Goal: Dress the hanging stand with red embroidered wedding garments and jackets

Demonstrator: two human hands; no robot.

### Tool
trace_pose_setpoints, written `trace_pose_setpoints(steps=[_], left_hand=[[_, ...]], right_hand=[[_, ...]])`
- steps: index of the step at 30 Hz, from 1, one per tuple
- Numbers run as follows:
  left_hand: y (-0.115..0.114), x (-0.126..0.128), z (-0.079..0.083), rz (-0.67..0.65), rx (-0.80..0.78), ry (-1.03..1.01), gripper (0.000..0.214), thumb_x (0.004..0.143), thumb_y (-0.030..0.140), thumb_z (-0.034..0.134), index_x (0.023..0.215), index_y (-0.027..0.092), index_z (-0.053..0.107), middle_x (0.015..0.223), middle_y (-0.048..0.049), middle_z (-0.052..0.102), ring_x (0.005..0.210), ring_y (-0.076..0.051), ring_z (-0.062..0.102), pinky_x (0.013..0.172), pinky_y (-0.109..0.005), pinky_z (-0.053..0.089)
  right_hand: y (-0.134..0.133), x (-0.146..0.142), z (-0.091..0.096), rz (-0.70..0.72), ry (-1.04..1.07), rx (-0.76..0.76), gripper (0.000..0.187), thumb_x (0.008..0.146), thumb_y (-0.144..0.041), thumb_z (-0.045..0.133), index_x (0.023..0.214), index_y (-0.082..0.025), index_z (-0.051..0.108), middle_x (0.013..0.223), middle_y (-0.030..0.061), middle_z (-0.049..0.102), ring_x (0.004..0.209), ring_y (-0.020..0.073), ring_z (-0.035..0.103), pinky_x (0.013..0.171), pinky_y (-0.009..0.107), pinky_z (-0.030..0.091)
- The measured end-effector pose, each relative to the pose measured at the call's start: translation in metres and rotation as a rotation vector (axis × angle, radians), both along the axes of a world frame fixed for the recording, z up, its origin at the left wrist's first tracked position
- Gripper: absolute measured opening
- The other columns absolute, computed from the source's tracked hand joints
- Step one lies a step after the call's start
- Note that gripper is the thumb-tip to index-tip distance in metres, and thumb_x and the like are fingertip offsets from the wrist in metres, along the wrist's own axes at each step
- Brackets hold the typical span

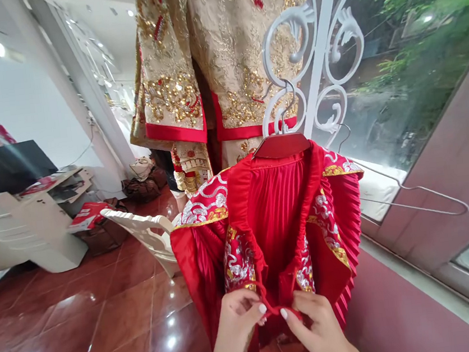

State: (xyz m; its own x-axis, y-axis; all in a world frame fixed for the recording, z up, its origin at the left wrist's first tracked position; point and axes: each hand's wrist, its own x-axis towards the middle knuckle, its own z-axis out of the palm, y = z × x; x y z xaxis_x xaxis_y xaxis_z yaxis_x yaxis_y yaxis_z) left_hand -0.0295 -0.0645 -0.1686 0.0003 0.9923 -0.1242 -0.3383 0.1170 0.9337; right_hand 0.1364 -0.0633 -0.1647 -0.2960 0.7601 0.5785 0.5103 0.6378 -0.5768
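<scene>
A red pleated garment with silver and gold embroidery hangs on a dark red hanger, its front facing me. Both of my hands are at its front opening, low in the view. My left hand pinches a thin red cord between thumb and fingers. On the other side, my right hand is closed on the same cord, thumb and forefinger together. Between the two thumbs the cord looks crossed or looped; whether it is knotted I cannot tell.
Behind hangs a gold sequined cream garment with red hems, beside a white scrollwork stand. A bare wire hanger sticks out right. A white chair stands left on red tiles, with a desk beyond.
</scene>
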Motion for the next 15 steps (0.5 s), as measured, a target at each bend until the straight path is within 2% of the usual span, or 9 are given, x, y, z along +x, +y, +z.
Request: trace_pose_setpoints(steps=[2,4,6,9,12,13,15], left_hand=[[-0.008,0.009,-0.001,0.006,-0.026,-0.151,0.035,0.059,0.042,0.078,0.071,0.014,0.061,0.057,-0.0001,0.056,0.052,-0.010,0.050,0.053,-0.024,0.041],[-0.017,0.014,0.004,0.022,0.043,-0.224,0.034,0.068,0.049,0.070,0.070,0.017,0.060,0.062,-0.0006,0.055,0.060,-0.013,0.052,0.063,-0.029,0.045],[-0.025,0.012,0.013,0.053,0.180,-0.165,0.031,0.074,0.049,0.064,0.068,0.019,0.059,0.061,-0.0008,0.051,0.064,-0.015,0.051,0.069,-0.032,0.045],[-0.035,-0.001,0.029,0.118,0.350,-0.054,0.026,0.071,0.046,0.068,0.065,0.023,0.058,0.048,0.0032,0.038,0.049,-0.012,0.040,0.059,-0.028,0.040],[-0.037,-0.013,0.051,0.120,0.504,-0.080,0.046,0.070,0.066,0.058,0.058,0.023,0.050,0.040,0.0068,0.019,0.038,-0.009,0.023,0.047,-0.026,0.032],[-0.035,-0.014,0.062,0.074,0.583,-0.092,0.048,0.071,0.068,0.054,0.059,0.022,0.048,0.039,0.0073,0.016,0.037,-0.008,0.020,0.046,-0.025,0.029],[-0.028,-0.012,0.088,-0.042,0.743,-0.094,0.043,0.076,0.060,0.056,0.062,0.021,0.046,0.040,0.0077,0.016,0.038,-0.007,0.019,0.046,-0.023,0.027]], right_hand=[[0.003,0.010,0.004,0.066,0.017,-0.037,0.040,0.086,-0.025,0.049,0.049,-0.016,0.037,0.048,-0.0026,0.039,0.045,0.0066,0.038,0.044,0.019,0.029],[0.006,0.022,0.011,0.127,0.038,-0.051,0.041,0.087,-0.027,0.050,0.048,-0.016,0.042,0.048,-0.0016,0.042,0.045,0.0073,0.040,0.044,0.019,0.031],[0.011,0.035,0.021,0.185,0.034,-0.065,0.035,0.087,-0.026,0.051,0.053,-0.016,0.054,0.050,0.0002,0.049,0.046,0.0087,0.045,0.045,0.020,0.034],[0.020,0.057,0.040,0.262,-0.013,-0.058,0.017,0.086,-0.022,0.054,0.078,-0.018,0.069,0.064,0.0032,0.063,0.054,0.0119,0.057,0.052,0.020,0.042],[0.035,0.080,0.067,0.307,-0.028,0.082,0.015,0.085,-0.019,0.055,0.088,-0.020,0.070,0.065,0.0030,0.066,0.053,0.0126,0.059,0.051,0.021,0.044],[0.041,0.088,0.078,0.320,-0.035,0.144,0.015,0.085,-0.018,0.055,0.088,-0.019,0.070,0.065,0.0030,0.066,0.052,0.0122,0.059,0.050,0.021,0.044],[0.053,0.105,0.103,0.337,-0.072,0.237,0.014,0.086,-0.017,0.055,0.088,-0.018,0.069,0.068,0.0033,0.067,0.054,0.0112,0.060,0.051,0.019,0.044]])
